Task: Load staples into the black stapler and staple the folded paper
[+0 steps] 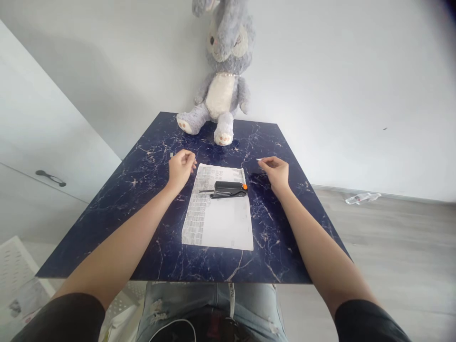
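A black stapler (230, 186) with an orange end lies across a printed sheet of paper (226, 223). From its left side sticks out a thin metal rod or rail. My left hand (181, 166) is by the paper's upper left corner, fingers curled in; what they hold, if anything, is hidden. Just beyond its wrist side, a tiny pale piece (171, 155) shows against the dark tabletop. To the right of the paper, my right hand (277, 171) pinches a small whitish strip (259, 159) between thumb and fingertips. Neither hand touches the stapler.
The dark blue marble-patterned table (142, 247) has a large grey plush rabbit (221, 90) sitting at its far edge against the wall. A white cabinet (32, 137) stands at left, above a white perforated basket (14, 251). Clear plastic packaging (362, 198) lies on the floor at right.
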Tool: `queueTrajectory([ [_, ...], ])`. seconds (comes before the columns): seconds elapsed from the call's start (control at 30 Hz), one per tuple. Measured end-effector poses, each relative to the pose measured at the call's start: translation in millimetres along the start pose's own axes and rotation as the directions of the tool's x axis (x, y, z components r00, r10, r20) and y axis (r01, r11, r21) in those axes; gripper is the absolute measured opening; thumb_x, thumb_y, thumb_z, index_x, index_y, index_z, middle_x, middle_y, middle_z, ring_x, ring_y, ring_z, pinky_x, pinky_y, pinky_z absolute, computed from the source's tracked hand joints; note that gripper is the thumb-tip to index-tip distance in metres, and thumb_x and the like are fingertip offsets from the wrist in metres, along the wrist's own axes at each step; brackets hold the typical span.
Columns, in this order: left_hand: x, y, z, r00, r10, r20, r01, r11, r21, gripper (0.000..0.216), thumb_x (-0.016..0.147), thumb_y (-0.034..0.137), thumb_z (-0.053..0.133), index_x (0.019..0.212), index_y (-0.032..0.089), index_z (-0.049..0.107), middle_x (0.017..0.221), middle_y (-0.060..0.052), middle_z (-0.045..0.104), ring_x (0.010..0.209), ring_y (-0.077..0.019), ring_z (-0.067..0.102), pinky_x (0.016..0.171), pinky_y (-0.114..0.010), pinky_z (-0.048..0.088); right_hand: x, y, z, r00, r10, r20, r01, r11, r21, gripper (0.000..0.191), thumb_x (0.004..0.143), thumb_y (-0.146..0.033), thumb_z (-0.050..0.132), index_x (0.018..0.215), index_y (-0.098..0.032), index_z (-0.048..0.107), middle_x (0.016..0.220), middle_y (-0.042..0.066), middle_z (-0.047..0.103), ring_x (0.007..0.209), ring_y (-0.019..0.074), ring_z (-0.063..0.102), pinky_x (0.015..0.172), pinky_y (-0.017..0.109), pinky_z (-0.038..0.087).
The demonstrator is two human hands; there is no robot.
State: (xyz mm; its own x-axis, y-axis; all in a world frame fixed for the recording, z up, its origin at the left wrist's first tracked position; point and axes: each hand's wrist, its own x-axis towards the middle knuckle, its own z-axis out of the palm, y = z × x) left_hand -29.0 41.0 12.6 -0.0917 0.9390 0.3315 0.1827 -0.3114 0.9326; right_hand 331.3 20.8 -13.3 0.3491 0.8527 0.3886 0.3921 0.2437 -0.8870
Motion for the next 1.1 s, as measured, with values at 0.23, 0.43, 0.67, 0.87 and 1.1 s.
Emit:
queueTrajectory([
  [0.23,3.6,-11.3,-24.4,0.974,0.084,-0.209,0.077,0.748,0.660,0.045,0.086,0.020,0.071,0.131,0.019,0.067,0.159,-0.024,0.048,0.154,-0.0498,0.033,0.125,-0.070,0.022,18.8,28.3,-30.4,0.980,0.121,-0.161,-0.163,0.945,-0.283,0.012,0.072,-0.029,0.075,0.073,-0.021,0.065,0.069,0.001,0.073,0.066,0.0189,0.065,0.074,0.033,0.051],
  [0.43,4.4,-21.2,-20.5,0.996,-0.002,-0.088,0.068,0.655,0.753,0.031,0.091,0.023,0.064,0.120,0.016,0.073,0.138,-0.027,0.062,0.140,-0.0515,0.048,0.119,-0.074,0.029,19.0,25.9,-25.5,0.969,0.065,-0.236,-0.147,0.926,-0.347,0.004,0.073,-0.023,0.067,0.071,-0.023,0.064,0.062,-0.002,0.067,0.062,0.0189,0.062,0.076,0.033,0.050],
  [0.67,1.0,-8.9,-15.2,0.996,0.052,-0.066,0.030,0.512,0.858,0.039,0.093,0.017,0.057,0.132,0.016,0.066,0.148,-0.026,0.053,0.144,-0.0447,0.046,0.116,-0.062,0.043,18.5,26.5,-24.2,0.953,0.103,-0.285,-0.191,0.934,-0.301,0.003,0.072,-0.023,0.065,0.071,-0.023,0.063,0.061,-0.003,0.066,0.060,0.0185,0.060,0.071,0.032,0.048],
  [0.87,5.1,-16.4,-12.1,0.993,-0.006,0.117,-0.095,0.540,0.836,0.039,0.095,0.012,0.051,0.127,0.016,0.073,0.143,-0.021,0.063,0.137,-0.0412,0.056,0.117,-0.061,0.044,16.1,23.7,-21.6,0.979,0.084,-0.184,-0.141,0.935,-0.326,0.005,0.073,-0.026,0.066,0.073,-0.022,0.064,0.062,-0.002,0.067,0.062,0.0182,0.059,0.070,0.032,0.047],
  [1.1,5.4,-15.8,-3.8,0.907,0.196,0.373,-0.405,0.651,0.642,0.031,0.090,0.003,0.050,0.098,0.021,0.075,0.107,-0.011,0.069,0.105,-0.0295,0.067,0.098,-0.043,0.056,16.8,23.3,-21.7,0.984,0.063,-0.164,-0.117,0.931,-0.345,0.007,0.074,-0.029,0.067,0.073,-0.023,0.063,0.061,-0.002,0.065,0.061,0.0182,0.059,0.068,0.033,0.046],
])
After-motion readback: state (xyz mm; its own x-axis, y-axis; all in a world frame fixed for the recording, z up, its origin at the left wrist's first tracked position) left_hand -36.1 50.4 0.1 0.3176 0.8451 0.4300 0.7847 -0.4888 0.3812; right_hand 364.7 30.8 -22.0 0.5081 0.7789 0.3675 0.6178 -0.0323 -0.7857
